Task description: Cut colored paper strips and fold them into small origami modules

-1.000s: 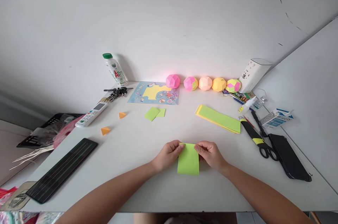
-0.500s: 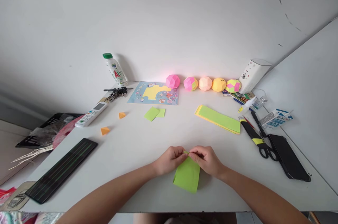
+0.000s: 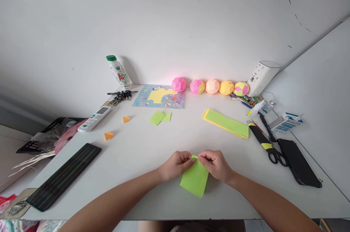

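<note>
Close to the table's front edge, a green sheet of paper is held between both my hands. My left hand pinches its upper left edge, thumb on top and fingers curled. At the upper right corner, my right hand pinches it too, with the fingers folded behind the thumb. A narrow strip along the far edge shows between the fingertips, and its underside is hidden. The near end of the sheet hangs loose toward me. Farther back lie two small green paper pieces and a stack of green and yellow paper strips.
Several faceted paper balls line the wall. Scissors, a black phone and a small carton lie at right. To the left are a bottle, keys, a white remote, orange paper pieces and a dark striped slab.
My right hand has shifted slightly right and away from me, and the fingertips are a little farther apart. More of the green paper's far edge shows between them.
</note>
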The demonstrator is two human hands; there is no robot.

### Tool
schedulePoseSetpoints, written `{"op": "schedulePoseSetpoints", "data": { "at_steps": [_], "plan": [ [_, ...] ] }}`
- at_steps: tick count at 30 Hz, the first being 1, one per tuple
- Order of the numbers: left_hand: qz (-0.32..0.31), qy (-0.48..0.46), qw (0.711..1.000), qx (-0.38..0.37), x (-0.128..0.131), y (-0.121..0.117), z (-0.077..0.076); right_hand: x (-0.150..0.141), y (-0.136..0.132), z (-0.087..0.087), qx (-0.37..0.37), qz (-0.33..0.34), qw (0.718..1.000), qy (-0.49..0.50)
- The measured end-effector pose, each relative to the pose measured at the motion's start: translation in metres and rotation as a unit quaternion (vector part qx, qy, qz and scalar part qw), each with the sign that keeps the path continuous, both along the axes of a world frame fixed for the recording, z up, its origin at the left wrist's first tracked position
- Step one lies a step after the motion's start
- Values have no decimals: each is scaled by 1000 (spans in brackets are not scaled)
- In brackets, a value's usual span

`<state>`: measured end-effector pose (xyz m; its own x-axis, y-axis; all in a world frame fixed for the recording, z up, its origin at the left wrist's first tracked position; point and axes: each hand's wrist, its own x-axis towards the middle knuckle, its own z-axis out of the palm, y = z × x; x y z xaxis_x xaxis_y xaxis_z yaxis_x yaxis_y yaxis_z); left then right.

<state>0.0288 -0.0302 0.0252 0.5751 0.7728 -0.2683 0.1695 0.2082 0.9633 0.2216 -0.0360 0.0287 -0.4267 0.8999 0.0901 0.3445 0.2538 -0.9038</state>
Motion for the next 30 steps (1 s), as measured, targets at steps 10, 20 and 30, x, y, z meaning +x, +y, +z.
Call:
{"op": "schedulePoseSetpoints", "data": {
  "at_steps": [10, 20, 30],
  "plan": [
    [0, 11, 1000, -1, 0, 0, -1, 0, 0, 2, -10, 5, 1000, 7],
    [-1, 20, 1000, 4, 0, 0, -1, 2, 1, -1, -12, 11, 1000, 5],
    [-14, 16, 1000, 3, 0, 0, 1, -5, -2, 4, 1, 15, 1000, -1]
  ]
}}
